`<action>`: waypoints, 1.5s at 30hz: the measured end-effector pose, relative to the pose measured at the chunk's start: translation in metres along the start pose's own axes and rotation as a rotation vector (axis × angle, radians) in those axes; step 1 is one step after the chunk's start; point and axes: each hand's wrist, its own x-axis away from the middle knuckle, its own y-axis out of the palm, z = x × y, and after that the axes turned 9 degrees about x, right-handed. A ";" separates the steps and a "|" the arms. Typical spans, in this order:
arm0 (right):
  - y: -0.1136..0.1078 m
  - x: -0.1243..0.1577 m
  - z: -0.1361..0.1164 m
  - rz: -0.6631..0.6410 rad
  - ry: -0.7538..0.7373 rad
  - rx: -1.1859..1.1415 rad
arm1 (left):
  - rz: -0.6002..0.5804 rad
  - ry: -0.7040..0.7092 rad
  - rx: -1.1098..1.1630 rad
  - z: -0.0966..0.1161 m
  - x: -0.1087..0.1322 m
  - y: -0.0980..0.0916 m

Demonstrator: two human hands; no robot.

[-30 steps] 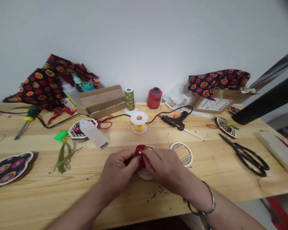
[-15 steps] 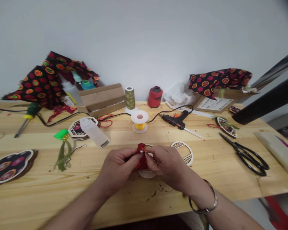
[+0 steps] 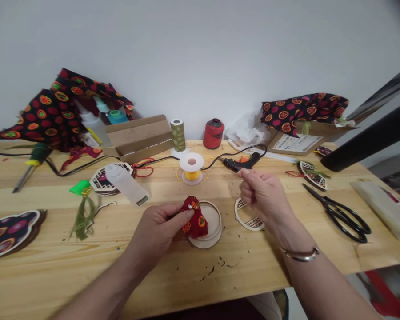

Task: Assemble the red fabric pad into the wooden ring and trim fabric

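Left hand (image 3: 156,233) is closed around a red print fabric bundle (image 3: 196,221), with the fingertips resting on its upper side and a small white pin head (image 3: 189,213) showing beside them. The bundle sits on a round wooden frame (image 3: 210,226), overlapping its left rim; the frame lies on the surface (image 3: 230,271). Right hand (image 3: 262,195) is raised well clear of the bundle, fingers curled toward the thumb; whether anything fine is pinched cannot be told. One metal bangle (image 3: 300,254) is worn on that wrist. One lattice ring (image 3: 248,221) lies just below right hand, near the frame.

Counted on the surface: three spools, being olive thread (image 3: 178,135), red thread (image 3: 213,133) and yellow wire (image 3: 191,169). One squeeze bottle (image 3: 126,184) is lying down; two more bottles, one clear (image 3: 93,126) and one teal-capped (image 3: 116,117), stand behind. Also noted: one glue gun (image 3: 242,163), one pair of scissors (image 3: 336,213), one screwdriver (image 3: 36,160), one green tassel (image 3: 83,213), one lattice fan (image 3: 311,174), one lattice stack (image 3: 108,181), one cloth-covered panel (image 3: 13,233), one cardboard stand (image 3: 138,138) and one carton (image 3: 295,143). Two print cloths are bunched at the wall, at left (image 3: 43,115) and right (image 3: 303,109).
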 end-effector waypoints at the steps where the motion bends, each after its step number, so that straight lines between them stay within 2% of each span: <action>1: 0.002 0.000 -0.001 -0.051 0.050 -0.049 | 0.002 -0.015 0.038 -0.001 -0.001 0.001; 6: 0.015 0.002 0.003 -0.194 0.183 -0.184 | 0.028 -0.035 0.116 -0.002 -0.004 0.001; 9: 0.018 0.005 0.001 -0.238 0.203 -0.192 | 0.025 -0.036 0.112 0.000 -0.003 0.000; 11: 0.020 0.008 -0.004 -0.268 0.156 -0.123 | 0.011 -0.023 0.086 0.001 -0.002 0.001; 13: 0.025 0.012 -0.012 -0.301 -0.020 0.090 | -0.010 0.003 0.056 0.001 -0.001 0.001; 16: 0.034 0.017 -0.022 -0.365 -0.414 0.535 | -0.035 0.046 0.028 0.002 -0.001 0.001; 18: 0.040 0.018 -0.023 -0.408 -0.602 0.719 | -0.041 0.068 0.002 0.002 0.000 0.001; 22: 0.045 0.021 -0.011 -0.359 -0.850 0.894 | -0.040 0.125 -0.069 0.005 0.001 0.001; 25: 0.044 0.022 -0.002 -0.304 -0.961 0.970 | -0.034 0.166 -0.119 0.007 0.001 0.002; 36: 0.042 0.022 -0.001 -0.333 -0.950 1.022 | -0.056 0.189 -0.201 0.006 0.001 0.004; 42: 0.042 0.023 0.001 -0.308 -0.970 1.028 | -0.126 0.113 -0.007 0.000 0.002 -0.003; 45: 0.042 0.023 0.002 -0.304 -0.983 1.011 | -0.109 0.089 0.032 -0.001 0.002 -0.005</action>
